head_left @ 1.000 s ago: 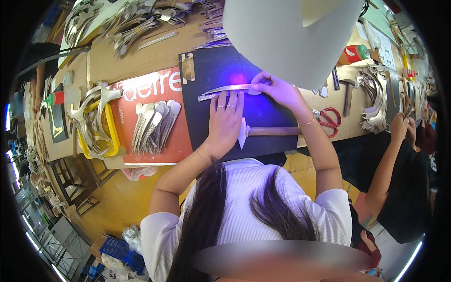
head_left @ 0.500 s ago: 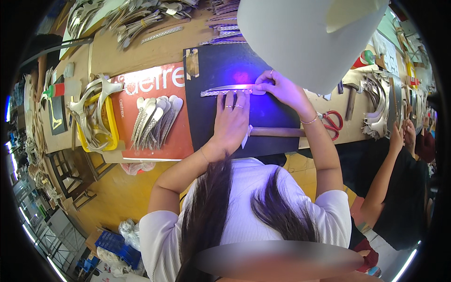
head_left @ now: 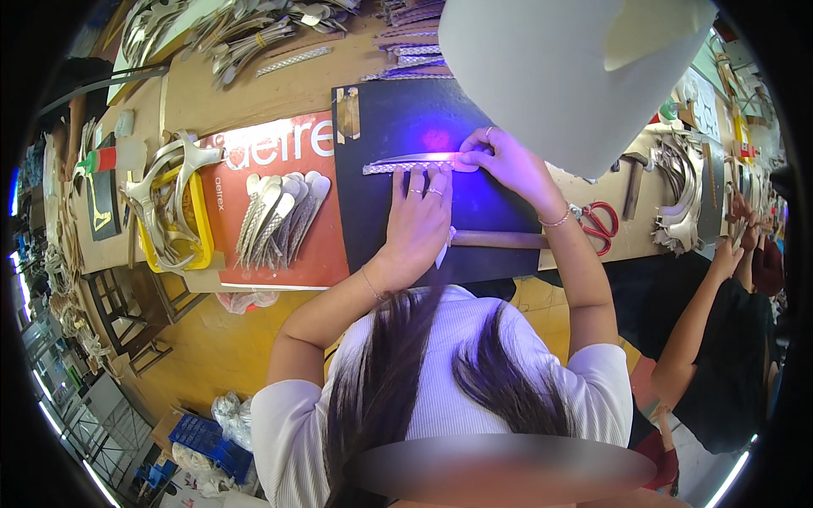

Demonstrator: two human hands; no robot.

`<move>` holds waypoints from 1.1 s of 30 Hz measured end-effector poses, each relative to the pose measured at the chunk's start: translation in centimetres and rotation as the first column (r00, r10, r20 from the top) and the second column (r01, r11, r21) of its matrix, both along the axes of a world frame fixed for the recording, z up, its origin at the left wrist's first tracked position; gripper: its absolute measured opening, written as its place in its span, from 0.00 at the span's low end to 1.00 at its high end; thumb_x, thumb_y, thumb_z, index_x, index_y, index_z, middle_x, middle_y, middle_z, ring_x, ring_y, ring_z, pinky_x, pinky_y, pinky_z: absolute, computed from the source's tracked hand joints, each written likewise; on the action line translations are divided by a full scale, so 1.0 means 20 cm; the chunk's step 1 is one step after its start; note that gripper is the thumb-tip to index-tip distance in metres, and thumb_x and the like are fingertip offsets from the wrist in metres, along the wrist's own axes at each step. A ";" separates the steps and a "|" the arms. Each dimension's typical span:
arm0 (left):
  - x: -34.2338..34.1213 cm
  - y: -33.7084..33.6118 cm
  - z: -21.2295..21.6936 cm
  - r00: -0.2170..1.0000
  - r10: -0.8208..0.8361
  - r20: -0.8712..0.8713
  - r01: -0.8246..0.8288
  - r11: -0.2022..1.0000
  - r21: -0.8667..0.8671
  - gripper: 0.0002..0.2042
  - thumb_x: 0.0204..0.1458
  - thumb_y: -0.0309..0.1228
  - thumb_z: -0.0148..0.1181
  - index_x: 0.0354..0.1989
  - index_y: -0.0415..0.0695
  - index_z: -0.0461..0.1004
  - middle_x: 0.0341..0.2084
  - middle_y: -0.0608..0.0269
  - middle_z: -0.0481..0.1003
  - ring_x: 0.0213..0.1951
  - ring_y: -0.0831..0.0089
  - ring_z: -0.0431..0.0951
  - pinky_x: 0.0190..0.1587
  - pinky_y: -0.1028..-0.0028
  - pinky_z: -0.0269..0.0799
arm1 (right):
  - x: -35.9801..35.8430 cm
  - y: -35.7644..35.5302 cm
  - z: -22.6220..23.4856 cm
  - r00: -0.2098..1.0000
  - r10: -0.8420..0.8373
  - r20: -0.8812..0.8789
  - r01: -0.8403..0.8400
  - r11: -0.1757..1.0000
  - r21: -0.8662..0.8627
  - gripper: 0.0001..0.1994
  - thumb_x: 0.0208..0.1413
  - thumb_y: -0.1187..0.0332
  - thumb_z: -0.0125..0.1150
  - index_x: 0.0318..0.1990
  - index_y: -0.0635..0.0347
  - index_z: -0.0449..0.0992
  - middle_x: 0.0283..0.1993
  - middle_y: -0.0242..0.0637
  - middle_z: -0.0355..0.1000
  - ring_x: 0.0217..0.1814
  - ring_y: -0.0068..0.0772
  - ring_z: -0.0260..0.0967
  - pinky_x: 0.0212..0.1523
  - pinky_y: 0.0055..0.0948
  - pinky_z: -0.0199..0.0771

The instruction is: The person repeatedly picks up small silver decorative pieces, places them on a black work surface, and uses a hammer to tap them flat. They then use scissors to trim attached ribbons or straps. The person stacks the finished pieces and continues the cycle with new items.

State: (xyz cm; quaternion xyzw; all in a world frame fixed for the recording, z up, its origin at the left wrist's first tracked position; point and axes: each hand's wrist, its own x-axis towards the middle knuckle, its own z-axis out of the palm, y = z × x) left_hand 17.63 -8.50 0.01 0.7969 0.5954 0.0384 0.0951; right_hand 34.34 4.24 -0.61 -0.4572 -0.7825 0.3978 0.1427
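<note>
the step in hand looks like pressing a narrow silvery strap strip (head_left: 411, 164) flat along the dark cutting mat (head_left: 381, 220) under a violet glow. to do it well, i'd judge that the pressure should run evenly along the strip, fingers flat and close to its edge so it does not skew or lift at the ends.

the left hand (head_left: 417, 224) lies palm-down on the mat, its grip released and the fingers spread, the fingertips touching the lower edge of the strip near its middle. the right hand (head_left: 504, 165) is at the strip's right end, fingers curled in a pinch on that end; it seems to be grasping the strip, though the fingertips partly hide the contact.

the strip lies crosswise on the mat's upper half, just beyond the left fingertips and running left from the right hand. a wooden-handled tool (head_left: 491, 240) rests on the mat just beside the left wrist, untouched. to the left on the bench (head_left: 254, 93) a red sheet (head_left: 254, 245) carries a fan of silvery strap pieces (head_left: 279, 216), and a yellow tray (head_left: 199, 216) holds more. red-handled scissors (head_left: 600, 224) lie to the right of the right forearm. another person's arm (head_left: 694, 322) reaches to the bench at far right.
</note>
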 end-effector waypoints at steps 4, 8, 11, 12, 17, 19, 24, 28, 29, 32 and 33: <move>0.00 0.00 0.00 0.999 0.000 -0.041 0.002 0.999 0.044 0.37 0.48 0.35 0.62 0.67 0.34 0.57 0.57 0.46 0.66 0.62 0.49 0.63 0.68 0.49 0.52 | 0.00 -0.01 -0.01 0.999 0.015 0.035 -0.015 1.000 0.005 0.13 0.55 0.60 0.65 0.37 0.62 0.80 0.29 0.33 0.70 0.29 0.23 0.62 0.35 0.26 0.66; 0.01 0.00 0.01 1.000 0.026 0.010 -0.026 1.000 0.011 0.36 0.49 0.33 0.60 0.69 0.42 0.57 0.57 0.47 0.66 0.62 0.49 0.63 0.68 0.47 0.52 | 0.01 -0.03 -0.05 1.000 0.026 0.004 -0.026 0.991 0.130 0.10 0.55 0.64 0.65 0.37 0.63 0.80 0.31 0.34 0.71 0.29 0.24 0.64 0.36 0.27 0.67; 0.02 0.00 0.01 0.999 0.037 0.026 -0.037 0.999 -0.021 0.34 0.50 0.30 0.58 0.69 0.46 0.59 0.57 0.48 0.67 0.62 0.50 0.64 0.67 0.45 0.51 | 0.01 -0.04 -0.07 0.999 0.036 0.008 -0.037 0.987 0.158 0.08 0.55 0.67 0.64 0.38 0.62 0.79 0.34 0.36 0.72 0.29 0.27 0.66 0.37 0.27 0.69; 0.02 0.01 0.01 0.999 0.041 0.024 -0.041 0.999 -0.018 0.33 0.50 0.30 0.57 0.69 0.46 0.60 0.56 0.49 0.67 0.62 0.51 0.64 0.67 0.45 0.52 | 0.01 -0.05 -0.08 0.999 0.032 0.012 -0.033 0.982 0.189 0.08 0.55 0.67 0.63 0.38 0.62 0.79 0.34 0.36 0.72 0.30 0.29 0.67 0.38 0.28 0.69; 0.03 0.02 0.02 0.999 0.051 -0.015 -0.051 0.999 0.001 0.29 0.52 0.28 0.54 0.66 0.45 0.64 0.55 0.53 0.69 0.61 0.54 0.65 0.66 0.46 0.53 | 0.01 -0.08 -0.08 0.999 0.025 0.020 -0.030 0.952 0.303 0.07 0.55 0.70 0.63 0.40 0.60 0.80 0.38 0.37 0.73 0.35 0.37 0.72 0.41 0.30 0.72; 0.03 0.02 0.02 0.998 0.053 -0.026 -0.053 0.999 -0.003 0.28 0.53 0.28 0.52 0.65 0.45 0.65 0.55 0.53 0.69 0.61 0.54 0.66 0.66 0.46 0.54 | 0.01 -0.11 -0.08 0.999 0.024 0.048 -0.039 0.933 0.359 0.09 0.53 0.71 0.64 0.42 0.58 0.80 0.40 0.36 0.74 0.38 0.38 0.73 0.43 0.31 0.73; 0.03 0.02 0.00 0.998 0.048 -0.033 -0.048 0.999 0.016 0.25 0.53 0.28 0.52 0.63 0.44 0.68 0.54 0.54 0.70 0.60 0.55 0.66 0.66 0.46 0.54 | 0.03 -0.17 -0.03 0.970 0.159 0.183 -0.234 0.812 0.535 0.14 0.51 0.74 0.62 0.47 0.53 0.81 0.48 0.36 0.75 0.47 0.41 0.73 0.45 0.34 0.75; -0.01 0.01 -0.03 0.997 0.033 0.071 -0.038 0.997 0.073 0.23 0.50 0.27 0.54 0.58 0.42 0.71 0.53 0.54 0.71 0.59 0.56 0.68 0.66 0.50 0.55 | 0.05 -0.19 -0.02 0.955 0.200 0.219 -0.284 0.828 0.483 0.19 0.52 0.77 0.58 0.51 0.48 0.80 0.57 0.36 0.72 0.54 0.43 0.70 0.49 0.38 0.74; -0.03 0.01 -0.03 0.995 0.024 0.100 -0.033 0.995 0.094 0.22 0.50 0.27 0.55 0.56 0.42 0.72 0.52 0.54 0.71 0.58 0.56 0.68 0.66 0.52 0.56 | 0.05 -0.19 -0.02 0.956 0.203 0.210 -0.279 0.846 0.454 0.20 0.51 0.78 0.57 0.52 0.47 0.80 0.59 0.36 0.71 0.55 0.43 0.70 0.50 0.38 0.73; -0.11 0.03 -0.04 0.960 -0.001 0.281 -0.024 0.996 0.086 0.18 0.48 0.26 0.60 0.50 0.40 0.76 0.49 0.55 0.73 0.55 0.56 0.70 0.61 0.56 0.62 | 0.05 -0.18 -0.01 0.954 0.207 0.217 -0.283 0.864 0.417 0.24 0.51 0.80 0.55 0.54 0.45 0.79 0.62 0.34 0.69 0.58 0.43 0.68 0.54 0.41 0.70; -0.13 0.04 -0.04 0.944 0.018 0.330 -0.054 0.993 0.101 0.17 0.49 0.26 0.61 0.49 0.40 0.77 0.48 0.55 0.73 0.54 0.56 0.70 0.59 0.57 0.63 | 0.06 -0.19 0.00 0.948 0.203 0.246 -0.296 0.847 0.441 0.24 0.51 0.80 0.55 0.55 0.44 0.79 0.63 0.34 0.68 0.59 0.43 0.67 0.54 0.41 0.70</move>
